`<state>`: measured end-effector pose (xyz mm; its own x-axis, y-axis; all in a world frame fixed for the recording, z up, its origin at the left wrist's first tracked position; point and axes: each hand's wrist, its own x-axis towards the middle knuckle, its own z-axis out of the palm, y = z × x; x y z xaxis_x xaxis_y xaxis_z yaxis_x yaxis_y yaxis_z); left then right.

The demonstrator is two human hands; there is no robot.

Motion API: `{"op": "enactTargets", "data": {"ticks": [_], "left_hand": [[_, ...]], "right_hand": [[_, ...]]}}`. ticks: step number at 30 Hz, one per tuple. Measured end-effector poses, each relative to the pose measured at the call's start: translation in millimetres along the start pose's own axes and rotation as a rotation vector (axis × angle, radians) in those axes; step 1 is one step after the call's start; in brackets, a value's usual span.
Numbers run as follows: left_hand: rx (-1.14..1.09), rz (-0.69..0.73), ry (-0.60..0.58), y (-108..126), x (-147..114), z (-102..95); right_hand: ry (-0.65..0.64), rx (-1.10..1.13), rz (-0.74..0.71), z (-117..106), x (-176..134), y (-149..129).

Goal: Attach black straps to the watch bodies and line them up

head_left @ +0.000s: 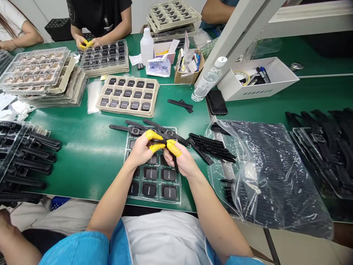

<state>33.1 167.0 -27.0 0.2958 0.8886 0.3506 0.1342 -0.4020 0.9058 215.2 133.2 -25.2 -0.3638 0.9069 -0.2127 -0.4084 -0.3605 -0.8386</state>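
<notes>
Both my hands meet above a clear tray (160, 182) of square black watch cases (151, 174). Yellow finger cots cover several fingertips. My left hand (141, 150) pinches a dark, thin watch case (159, 141), seen nearly edge-on. At its right end, my right hand (183, 160) grips a black watch strap (175, 164) that hangs below the fingers. The joint between strap and case is hidden by the fingertips. Watches with straps (135, 130) lie across the tray's far end. Just right of my hands, loose black straps (212, 147) are fanned out.
A plastic bag of straps (281, 176) covers the right side. Strapped watches (30, 158) are piled left. Ahead stand a beige tray (100, 105), a water bottle (208, 81), a phone (217, 102) and a white box (248, 94). A co-worker (100, 18) sits opposite.
</notes>
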Motion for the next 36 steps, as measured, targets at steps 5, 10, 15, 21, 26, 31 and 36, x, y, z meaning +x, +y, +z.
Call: {"op": "enactTargets", "data": {"ticks": [5, 10, 15, 21, 26, 31, 36], "left_hand": [[-0.336, -0.106, 0.366, 0.9, 5.8, -1.3], [-0.462, -0.22, 0.74, -2.7, 13.3, -20.2], [-0.417, -0.478, 0.29, -4.9, 7.9, -6.9], [0.122, -0.102, -0.163, -7.8, -4.1, 5.1], [0.251, 0.125, -0.231, -11.5, -4.3, -0.9], [0.273, 0.133, -0.19, -11.0, -5.6, 2.2], [0.26, 0.092, -0.228, -4.0, -6.4, 1.9]], "right_hand": [[-0.148, -0.057, 0.144, 0.1, -0.4, 0.1], [-0.105, -0.205, 0.183, -4.0, 1.4, -0.7], [0.086, -0.163, 0.019, -3.3, 2.1, -2.7], [-0.034, -0.122, 0.066, 1.4, 1.6, 1.1], [-0.018, -0.036, 0.085, 2.7, 2.1, 0.1], [0.021, 0.1, 0.084, 6.9, 2.2, -2.1], [0.03, 0.189, 0.082, 7.1, 2.5, -2.0]]}}
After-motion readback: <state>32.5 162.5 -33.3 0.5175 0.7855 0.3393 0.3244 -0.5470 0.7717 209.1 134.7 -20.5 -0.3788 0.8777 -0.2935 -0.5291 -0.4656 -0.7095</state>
